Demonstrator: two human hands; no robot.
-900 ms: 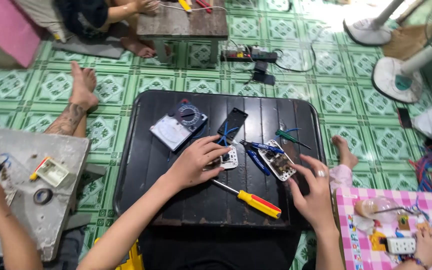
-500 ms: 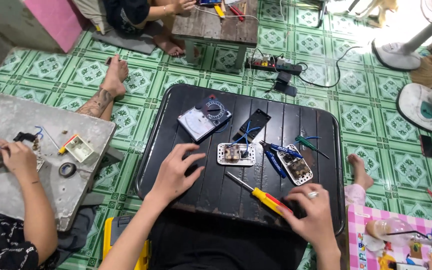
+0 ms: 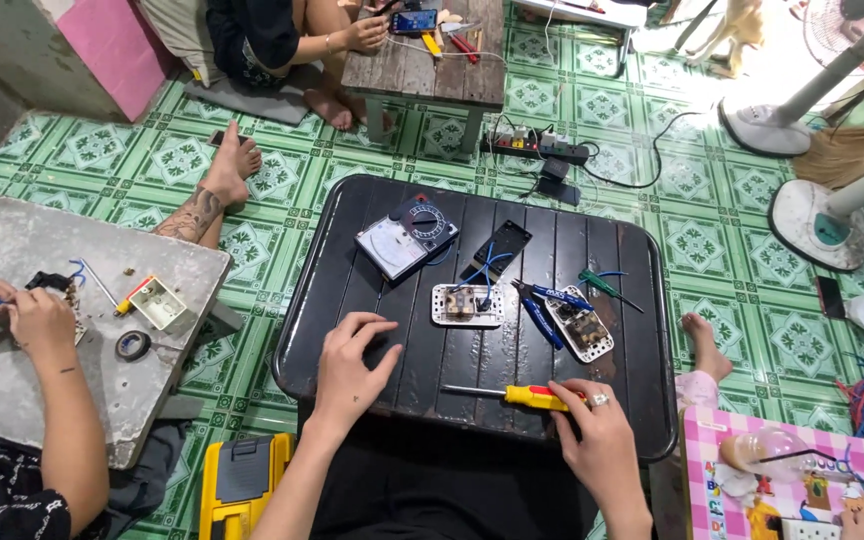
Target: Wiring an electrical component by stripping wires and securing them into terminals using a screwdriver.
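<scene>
Yellow-handled screwdriver (image 3: 522,396) now lies under the right hand (image 3: 597,435), fingers closing on its grip; the left hand (image 3: 349,368) has left the white switch plate (image 3: 467,305) and rests open on the black desk (image 3: 352,260).

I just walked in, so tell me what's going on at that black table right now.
A person sits at a black table. Their right hand grips the yellow-handled screwdriver lying near the front edge, and their left hand rests flat on the top. Ahead lie a white switch plate, blue pliers and an analog multimeter. Other people work at tables nearby.
</scene>
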